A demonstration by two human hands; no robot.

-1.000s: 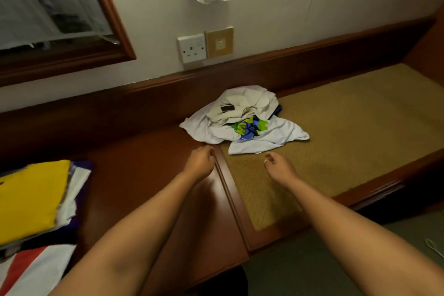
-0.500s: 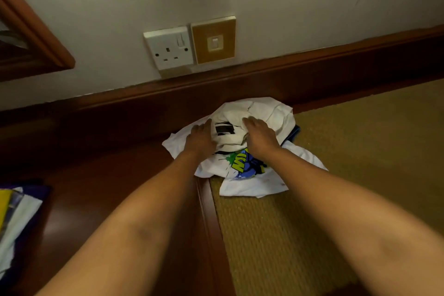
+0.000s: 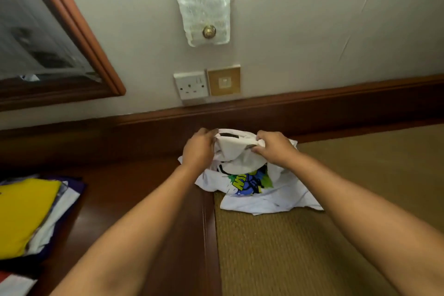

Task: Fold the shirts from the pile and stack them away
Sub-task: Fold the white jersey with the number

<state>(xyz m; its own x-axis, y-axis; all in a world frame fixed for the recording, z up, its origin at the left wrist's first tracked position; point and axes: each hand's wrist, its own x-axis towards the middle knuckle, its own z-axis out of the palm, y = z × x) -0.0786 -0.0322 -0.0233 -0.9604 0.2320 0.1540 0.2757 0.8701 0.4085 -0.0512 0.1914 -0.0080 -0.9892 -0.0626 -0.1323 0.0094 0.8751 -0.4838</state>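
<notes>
Both hands grip the cream shirt (image 3: 236,149) atop the pile (image 3: 254,190) against the wall, left hand (image 3: 199,149) and right hand (image 3: 276,149) bunching its cloth. Lifting may drag the white graphic shirt (image 3: 249,182) underneath off the woven mat (image 3: 312,247).

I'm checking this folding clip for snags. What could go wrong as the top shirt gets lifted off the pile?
Both the left hand and right hand grip the cream shirt, which lies bunched on the printed shirt. Lifting may drag that one along. The pile straddles the wooden ledge and woven mat, so a dragged shirt might slide toward the folded stack.
</notes>
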